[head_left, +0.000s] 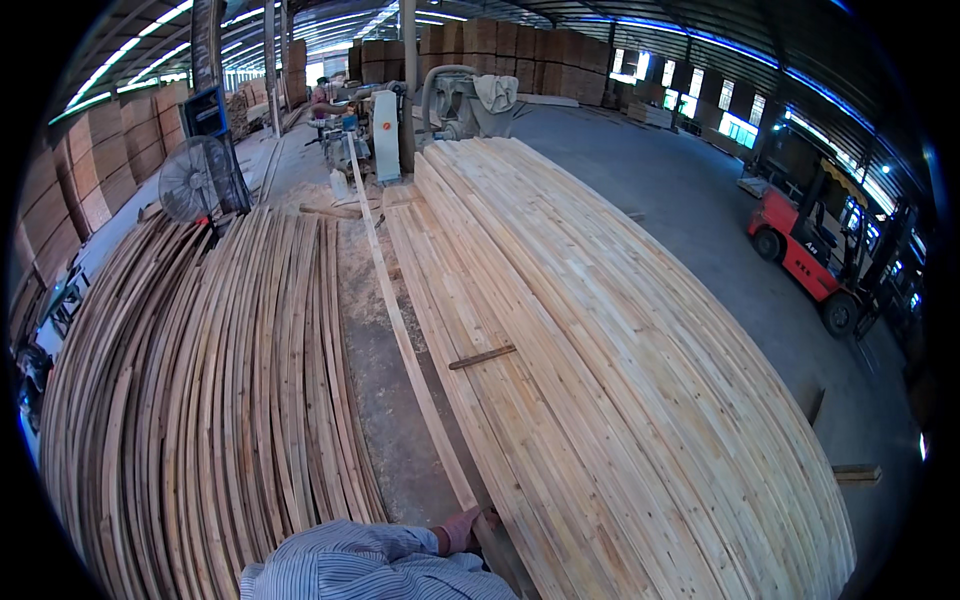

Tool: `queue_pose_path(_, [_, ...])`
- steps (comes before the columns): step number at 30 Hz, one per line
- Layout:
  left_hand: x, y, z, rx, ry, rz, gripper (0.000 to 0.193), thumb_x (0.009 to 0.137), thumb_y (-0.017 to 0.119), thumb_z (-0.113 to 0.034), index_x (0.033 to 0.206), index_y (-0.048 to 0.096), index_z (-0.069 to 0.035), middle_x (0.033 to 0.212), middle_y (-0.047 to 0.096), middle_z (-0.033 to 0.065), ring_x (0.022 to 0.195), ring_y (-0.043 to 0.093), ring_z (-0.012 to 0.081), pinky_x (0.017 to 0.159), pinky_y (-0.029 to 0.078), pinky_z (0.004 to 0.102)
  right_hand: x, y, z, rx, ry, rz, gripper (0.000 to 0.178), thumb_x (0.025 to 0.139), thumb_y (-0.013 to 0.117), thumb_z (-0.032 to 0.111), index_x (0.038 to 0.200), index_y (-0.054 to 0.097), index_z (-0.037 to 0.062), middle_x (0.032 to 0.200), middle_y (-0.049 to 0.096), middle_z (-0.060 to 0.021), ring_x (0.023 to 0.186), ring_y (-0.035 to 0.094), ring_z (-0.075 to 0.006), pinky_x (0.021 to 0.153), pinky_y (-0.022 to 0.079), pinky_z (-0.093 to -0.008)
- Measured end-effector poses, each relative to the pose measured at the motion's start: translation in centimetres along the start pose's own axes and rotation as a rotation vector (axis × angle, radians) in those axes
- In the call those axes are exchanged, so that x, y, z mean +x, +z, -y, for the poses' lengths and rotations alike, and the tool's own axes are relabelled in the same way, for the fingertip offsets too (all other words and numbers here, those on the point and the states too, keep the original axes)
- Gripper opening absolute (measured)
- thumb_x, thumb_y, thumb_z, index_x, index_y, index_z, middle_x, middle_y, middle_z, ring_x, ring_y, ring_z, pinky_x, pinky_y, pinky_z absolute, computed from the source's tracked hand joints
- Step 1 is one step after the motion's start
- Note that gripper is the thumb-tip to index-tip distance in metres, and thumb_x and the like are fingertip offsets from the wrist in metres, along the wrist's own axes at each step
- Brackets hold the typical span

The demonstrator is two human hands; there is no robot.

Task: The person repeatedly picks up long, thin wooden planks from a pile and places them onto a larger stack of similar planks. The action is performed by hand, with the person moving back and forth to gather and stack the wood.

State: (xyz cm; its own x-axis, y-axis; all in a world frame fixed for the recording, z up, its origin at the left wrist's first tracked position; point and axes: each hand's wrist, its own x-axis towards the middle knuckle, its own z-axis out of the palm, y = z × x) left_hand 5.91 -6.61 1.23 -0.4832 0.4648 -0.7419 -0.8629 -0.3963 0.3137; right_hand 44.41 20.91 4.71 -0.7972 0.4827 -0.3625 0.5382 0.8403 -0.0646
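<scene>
A long, thin pale wooden strip runs from the machine at the far end down to me. My left hand, in a pinkish glove, is closed around the strip close to the lower edge of the view. Its fingers are partly hidden by the strip and shadow. A blue-and-white striped sleeve covers the arm that reaches in from below. No part of my right hand can be made out. Just right of the strip lies a broad stack of planed pale boards, with a short dark stick across it.
On the left lies a wide pile of rough brown strips. Sawdust covers part of the floor between the piles. A woodworking machine stands ahead, with a person beyond. There is a fan at left and a red forklift at right.
</scene>
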Motion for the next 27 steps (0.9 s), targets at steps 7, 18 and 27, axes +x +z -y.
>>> queue_pose_path(7, [-0.6, -2.7, 3.6, 0.145, -0.207, 0.202, 0.035, 0.097, 0.061, -0.028, 0.122, 0.061, -0.003, 0.109, 0.07, 0.0139, 0.095, 0.068, 0.0285, 0.088, 0.056, 0.0446, -6.5, 3.0, -9.9, -0.074, 0.229, -0.005, 0.041, 0.095, 0.051, 0.039, 0.128, 0.062, 0.0174, 0.11, 0.069, -0.017, 0.098, 0.069, -0.0361, 0.089, 0.054, -0.0509])
queue_pose_path(18, [-6.2, 3.2, -1.3, 0.208, -0.209, 0.304, 0.049, 0.095, 0.065, -0.033, 0.131, 0.056, 0.0, 0.12, 0.068, 0.0172, 0.11, 0.066, 0.0328, 0.098, 0.053, 0.0483, -15.5, -2.4, -20.5, -0.232, 0.335, 0.173, 0.034, 0.097, 0.047, 0.03, 0.125, 0.063, 0.0199, 0.115, 0.068, -0.018, 0.107, 0.067, -0.0348, 0.087, 0.055, -0.053])
queue_pose_path(27, [-1.5, 4.6, -16.7, 0.192, 0.24, 0.114, 0.059, 0.099, 0.057, -0.043, 0.14, 0.047, -0.002, 0.136, 0.06, 0.017, 0.121, 0.061, 0.035, 0.105, 0.047, 0.0522, -4.7, -15.8, -4.9, 0.372, 0.322, 0.148, 0.048, 0.091, 0.06, 0.044, 0.13, 0.062, 0.0157, 0.118, 0.067, -0.0198, 0.107, 0.064, -0.0393, 0.094, 0.05, -0.0496])
